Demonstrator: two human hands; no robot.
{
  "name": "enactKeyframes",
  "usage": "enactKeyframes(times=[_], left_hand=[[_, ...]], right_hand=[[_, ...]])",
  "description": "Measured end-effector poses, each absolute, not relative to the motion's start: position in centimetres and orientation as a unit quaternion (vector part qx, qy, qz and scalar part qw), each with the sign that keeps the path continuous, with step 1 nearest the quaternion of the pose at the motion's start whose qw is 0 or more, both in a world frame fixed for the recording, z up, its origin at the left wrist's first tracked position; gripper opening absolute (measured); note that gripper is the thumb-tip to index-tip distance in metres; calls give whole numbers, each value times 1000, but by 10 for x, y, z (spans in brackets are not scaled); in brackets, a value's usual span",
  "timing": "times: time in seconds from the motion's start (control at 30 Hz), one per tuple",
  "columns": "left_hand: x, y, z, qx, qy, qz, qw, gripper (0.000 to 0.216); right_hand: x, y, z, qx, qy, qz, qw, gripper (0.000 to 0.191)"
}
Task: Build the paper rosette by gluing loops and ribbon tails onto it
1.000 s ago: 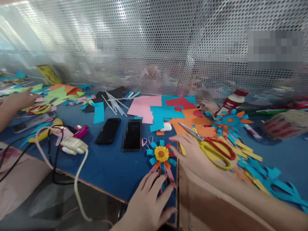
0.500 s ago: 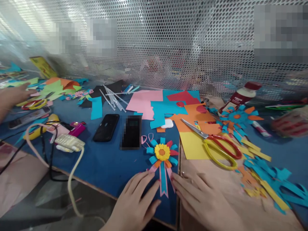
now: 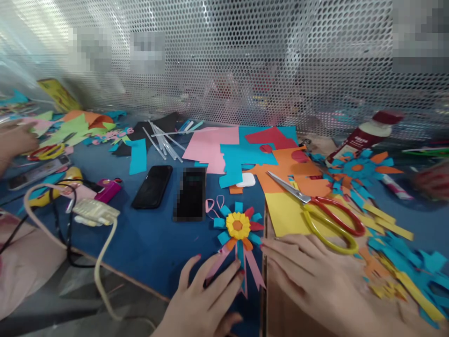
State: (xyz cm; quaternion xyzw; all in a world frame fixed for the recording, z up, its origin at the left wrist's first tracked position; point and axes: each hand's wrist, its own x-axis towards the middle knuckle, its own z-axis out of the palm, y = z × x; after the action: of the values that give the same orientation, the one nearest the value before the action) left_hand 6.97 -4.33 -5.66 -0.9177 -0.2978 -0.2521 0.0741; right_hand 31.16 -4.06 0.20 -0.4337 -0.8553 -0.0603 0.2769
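Note:
A paper flower with a yellow centre, blue, red and orange petals and pink and blue ribbon tails lies flat near the table's front edge. My left hand rests with spread fingers over the left and middle tails, hiding part of them. To the flower's right, my right hand lies flat with fingers stretched out, its tips beside the lower right petals. Scissors with one red and one yellow handle lie on coloured paper beyond my right hand. Small pink paper loops sit just behind the flower.
Two dark phones lie left of the flower. Pink paper, a white case and glue sticks are behind. A bottle, another paper flower and blue scraps are right. Another person's hand is far left, beyond a power strip.
My left hand has shifted onto the ribbon tails. My right hand has moved up and right, off the right tail, which now shows fully. The view has shifted slightly.

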Motion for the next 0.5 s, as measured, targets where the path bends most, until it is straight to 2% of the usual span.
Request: enactKeyframes(times=[0.27,0.5], left_hand=[[71,-46,-65,-908,-312,-262,93,42],[72,-46,-63,-904,-320,-267,96,42]], right_hand=[[314,-23,4,-428,-854,-35,295,19],[305,-51,-24,-409,-881,-75,226,32]])
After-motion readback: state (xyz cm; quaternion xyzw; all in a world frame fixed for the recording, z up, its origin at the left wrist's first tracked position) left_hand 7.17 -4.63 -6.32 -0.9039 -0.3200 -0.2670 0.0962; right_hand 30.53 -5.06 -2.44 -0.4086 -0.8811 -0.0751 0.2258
